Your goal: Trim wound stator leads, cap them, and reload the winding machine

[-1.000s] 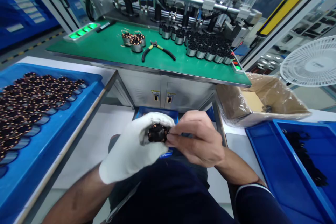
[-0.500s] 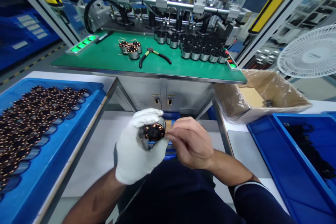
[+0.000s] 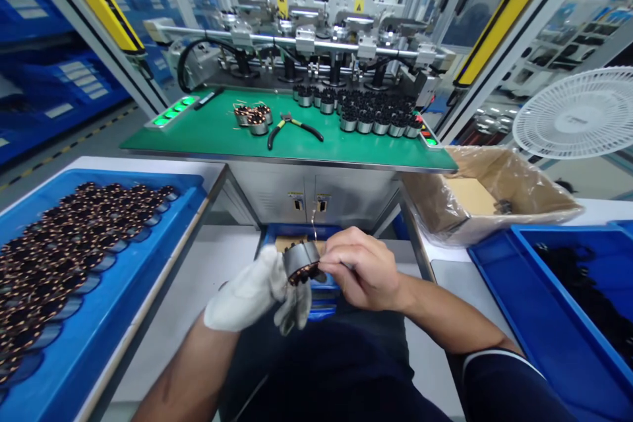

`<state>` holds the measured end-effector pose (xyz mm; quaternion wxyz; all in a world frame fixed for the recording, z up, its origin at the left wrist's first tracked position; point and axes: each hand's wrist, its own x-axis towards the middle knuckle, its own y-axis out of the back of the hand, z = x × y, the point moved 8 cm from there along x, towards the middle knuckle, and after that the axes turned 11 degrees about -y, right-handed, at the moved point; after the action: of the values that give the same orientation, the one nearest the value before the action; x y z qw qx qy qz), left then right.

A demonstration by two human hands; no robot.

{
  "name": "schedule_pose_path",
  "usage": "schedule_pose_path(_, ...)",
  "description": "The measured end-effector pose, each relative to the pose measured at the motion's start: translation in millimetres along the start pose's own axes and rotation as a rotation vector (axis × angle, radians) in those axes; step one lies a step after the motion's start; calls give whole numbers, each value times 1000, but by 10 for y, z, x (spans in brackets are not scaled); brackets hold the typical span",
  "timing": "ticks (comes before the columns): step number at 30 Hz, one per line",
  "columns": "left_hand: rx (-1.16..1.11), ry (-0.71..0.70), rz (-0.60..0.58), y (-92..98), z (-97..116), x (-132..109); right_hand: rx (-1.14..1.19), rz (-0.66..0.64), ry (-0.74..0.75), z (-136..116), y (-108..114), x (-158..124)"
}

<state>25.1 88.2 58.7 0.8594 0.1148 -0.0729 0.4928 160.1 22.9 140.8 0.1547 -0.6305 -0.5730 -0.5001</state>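
Note:
A motor stator (image 3: 301, 260), a steel ring with copper windings and black insulation, is held tilted in front of me, its wound face turned downward. One loose wire end (image 3: 314, 225) sticks up from its far side. My left hand (image 3: 252, 290), in a white glove, has its thumb side against the stator's left, with the other fingers hanging below. My bare right hand (image 3: 361, 267) pinches the stator's right edge between thumb and fingers. On the green bench ahead, yellow-and-black cutting pliers (image 3: 291, 126) lie splayed beside a few wound stators with loose wire ends (image 3: 254, 120).
Many wound stators fill a blue tray (image 3: 195, 192) on the left. Rows of black-topped stators (image 3: 376, 112) stand on the green bench top (image 3: 212, 135). To the right are a plastic-lined carton (image 3: 430, 211), a blue bin (image 3: 494, 257) with black parts, and a white fan (image 3: 576, 115).
The stator has been tipped so its steel side shows and its wound face points down. My left fingers have shifted below it; my right hand has moved from the wire to the rim.

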Motion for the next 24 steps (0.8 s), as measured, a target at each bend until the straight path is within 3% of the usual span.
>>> schedule_pose_path(2,-253,105,-168,-188,-80,-85,-30,-27,41,-41,10,16)
schedule_pose_path(4,-492,166,-191,-298,-98,-149,-91,-38,28,-54,17,27)
schedule_pose_path(6,-655,143,-84,-300,-73,-150,-169,-36,-41,-33,24,40)
schedule_pose_path(10,-845,-53,122,-188,50,-115,-180,-40,-175,8,34,61)
schedule_pose_path(13,-920,-221,147,-98,142,-122,-117,-84,-140,-43,32,74)
schedule_pose_path(16,-848,-250,223,19,70,-139,-138,-197,-42,-126,13,82)
schedule_pose_path(18,-758,-100,111,-70,-62,-133,-165,-247,3,-169,22,91)
schedule_pose_path(21,-768,181,-356,-454,-185,-246,-157,-289,38,-215,26,97)
schedule_pose_path(22,-772,229,-460,-532,-189,-296,-148,-295,46,-225,19,94)
schedule_pose_path(24,-770,234,-474,-558,-173,-312,-151,-282,60,-233,0,84)
